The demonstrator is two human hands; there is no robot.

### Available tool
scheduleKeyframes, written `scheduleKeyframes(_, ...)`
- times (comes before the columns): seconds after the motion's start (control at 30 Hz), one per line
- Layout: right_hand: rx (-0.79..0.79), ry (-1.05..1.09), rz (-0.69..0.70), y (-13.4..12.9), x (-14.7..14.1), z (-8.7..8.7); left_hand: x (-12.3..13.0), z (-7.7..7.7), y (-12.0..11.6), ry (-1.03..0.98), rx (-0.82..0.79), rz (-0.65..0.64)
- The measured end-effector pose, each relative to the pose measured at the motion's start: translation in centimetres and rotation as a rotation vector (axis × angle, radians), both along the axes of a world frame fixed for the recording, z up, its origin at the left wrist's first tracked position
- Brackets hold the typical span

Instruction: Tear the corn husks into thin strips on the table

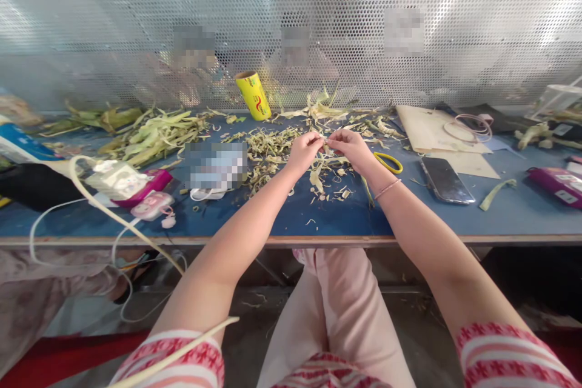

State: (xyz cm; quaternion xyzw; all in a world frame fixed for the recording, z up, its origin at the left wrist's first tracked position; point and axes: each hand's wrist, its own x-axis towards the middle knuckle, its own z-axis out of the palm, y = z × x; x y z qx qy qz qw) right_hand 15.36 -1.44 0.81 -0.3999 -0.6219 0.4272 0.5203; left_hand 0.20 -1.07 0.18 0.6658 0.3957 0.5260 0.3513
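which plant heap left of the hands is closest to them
The heap of short curled bits, beside the left hand; the heap of long strips lies farther left.

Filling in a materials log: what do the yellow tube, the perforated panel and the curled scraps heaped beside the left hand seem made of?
Yellow tube: probably cardboard, printed outside; its rim shows plain brown.
Perforated panel: likely metal, shiny; silvery highlights around regular holes.
Curled scraps: apparently dried plant matter, matte; thin, withered strips.

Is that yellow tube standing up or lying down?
Standing, looking slightly tilted: the yellow tube has its round brown end on top, other end down on the blue tabletop.
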Motion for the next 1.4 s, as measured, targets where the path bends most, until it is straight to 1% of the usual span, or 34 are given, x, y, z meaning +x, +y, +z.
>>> scheduleKeyframes(0.13,-0.030,0.087,0.025,0.1,-0.1,-0.1,0.0,-0.4,0.5,-0.072,-0.024,-0.050)
scheduleKeyframes(0.27,-0.040,0.173,0.026,0.1,-0.2,-0.2,0.0,-1.1,1.2,-0.195,-0.071,-0.115)
scheduleKeyframes(0.37,-0.053,0.211,0.010,0.1,-0.2,-0.1,0.0,-1.3,1.3,-0.225,-0.093,-0.111)
scheduleKeyframes(0.5,-0.045,0.223,-0.017,0.3,-0.1,-0.1,0.4,-0.9,0.9,-0.272,-0.118,-0.114)
scheduleKeyframes(0.73,0.020,0.229,-0.034,0.5,0.0,-0.2,0.9,-0.1,-0.4,-0.493,-0.270,-0.144)
scheduleKeyframes(0.87,0.004,0.269,-0.009,0.4,0.0,-0.3,0.8,0.1,-0.6,-0.573,-0.340,-0.177)
scheduleKeyframes(1.07,-0.020,0.324,0.004,0.3,-0.3,-0.5,0.9,0.2,-0.7,-0.634,-0.367,-0.181)
scheduleKeyframes(1.17,-0.031,0.341,0.036,0.1,-0.5,-0.4,0.9,0.2,-0.6,-0.642,-0.371,-0.179)
scheduleKeyframes(1.3,-0.049,0.374,0.096,-0.2,-0.4,-0.1,0.8,0.2,-0.6,-0.628,-0.338,-0.189)
scheduleKeyframes(1.4,-0.072,0.376,0.109,-0.3,-0.3,0.0,0.8,0.1,-0.6,-0.622,-0.316,-0.205)
